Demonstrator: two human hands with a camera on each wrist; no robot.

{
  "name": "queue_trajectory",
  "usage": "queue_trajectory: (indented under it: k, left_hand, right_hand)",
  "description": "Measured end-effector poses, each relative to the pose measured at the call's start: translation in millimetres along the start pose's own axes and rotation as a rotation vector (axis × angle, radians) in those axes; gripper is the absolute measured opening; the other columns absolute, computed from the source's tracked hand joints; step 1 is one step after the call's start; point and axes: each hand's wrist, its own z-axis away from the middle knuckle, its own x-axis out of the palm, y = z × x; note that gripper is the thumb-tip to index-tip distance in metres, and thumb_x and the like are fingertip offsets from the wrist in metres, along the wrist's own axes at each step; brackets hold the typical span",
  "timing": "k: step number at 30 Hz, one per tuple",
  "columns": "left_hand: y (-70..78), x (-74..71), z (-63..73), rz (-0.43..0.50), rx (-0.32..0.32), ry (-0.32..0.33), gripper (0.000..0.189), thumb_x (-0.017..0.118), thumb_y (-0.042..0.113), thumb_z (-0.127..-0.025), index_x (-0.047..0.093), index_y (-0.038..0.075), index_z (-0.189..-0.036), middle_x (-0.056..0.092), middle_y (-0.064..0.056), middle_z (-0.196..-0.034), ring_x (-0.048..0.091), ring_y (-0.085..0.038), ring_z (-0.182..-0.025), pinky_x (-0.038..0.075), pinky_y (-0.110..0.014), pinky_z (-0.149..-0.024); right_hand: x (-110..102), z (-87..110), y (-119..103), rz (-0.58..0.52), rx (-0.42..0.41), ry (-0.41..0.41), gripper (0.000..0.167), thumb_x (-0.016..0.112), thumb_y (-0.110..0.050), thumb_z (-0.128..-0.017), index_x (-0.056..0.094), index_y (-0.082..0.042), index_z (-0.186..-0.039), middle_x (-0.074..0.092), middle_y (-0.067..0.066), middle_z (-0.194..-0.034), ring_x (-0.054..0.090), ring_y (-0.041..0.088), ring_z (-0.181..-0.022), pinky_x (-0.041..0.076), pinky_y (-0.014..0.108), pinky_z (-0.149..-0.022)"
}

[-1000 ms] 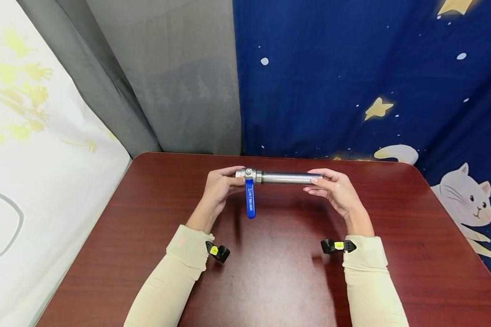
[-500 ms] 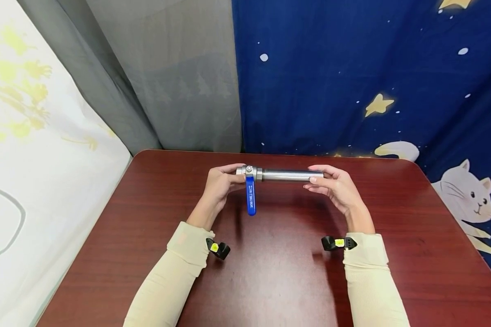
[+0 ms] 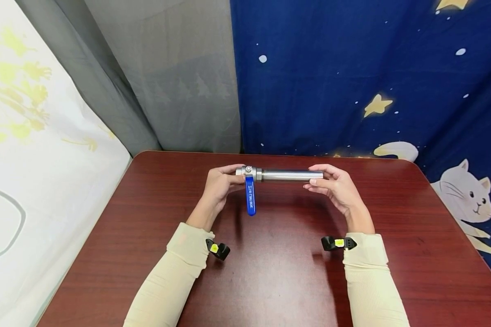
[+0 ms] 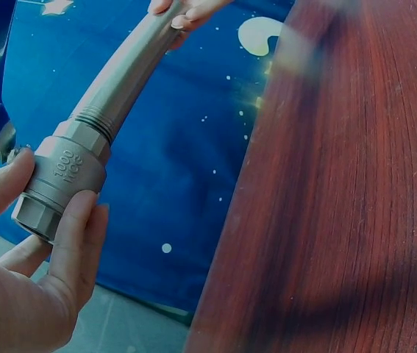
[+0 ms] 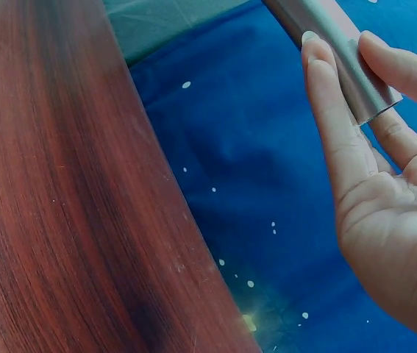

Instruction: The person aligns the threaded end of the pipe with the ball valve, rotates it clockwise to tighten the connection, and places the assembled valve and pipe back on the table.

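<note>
Both my hands hold up a steel ball valve joined to a smooth metal pipe, level above the table. With thumb and fingers, my left hand grips the valve body at its hexagonal end. A blue lever handle points toward me from the valve. At the other end, my right hand pinches the pipe between thumb and fingertips. Screw threads show where the pipe enters the valve in the left wrist view. The right wrist view has the pipe's cut end between the fingers.
A dark red wooden table lies under both arms. Behind it hang a grey curtain and a blue curtain with stars and a cat. White patterned cloth hangs at the left.
The valve, pipe and hands sit very slightly higher in the head view than one second ago, as does the table edge. Both grips are the same.
</note>
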Motion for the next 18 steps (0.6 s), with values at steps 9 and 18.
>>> queue_trajectory:
  k: [9, 18]
  left_hand:
    - [0.3, -0.2, 0.5, 0.017, 0.008, -0.007, 0.041, 0.065, -0.013, -0.079, 0.065, -0.008, -0.119, 0.063, -0.02, -0.111, 0.067, -0.015, -0.072, 0.06, -0.036, -0.078]
    - [0.8, -2.9, 3.1, 0.007, 0.0, -0.003, 0.04, 0.066, -0.011, -0.08, 0.065, -0.006, -0.12, 0.062, -0.019, -0.115, 0.068, -0.016, -0.074, 0.058, -0.039, -0.082]
  right_hand:
    - [1.5, 0.3, -1.8, 0.022, 0.032, 0.029, 0.034, 0.064, 0.01, -0.086, 0.057, 0.011, -0.12, 0.066, 0.014, -0.089, 0.073, 0.028, -0.077, 0.059, 0.037, -0.073]
    - [3.8, -0.5, -0.8, 0.053, 0.045, 0.042, 0.042, 0.067, 0.004, -0.087, 0.052, 0.016, -0.125, 0.067, 0.013, -0.088, 0.073, 0.026, -0.075, 0.059, 0.037, -0.072]
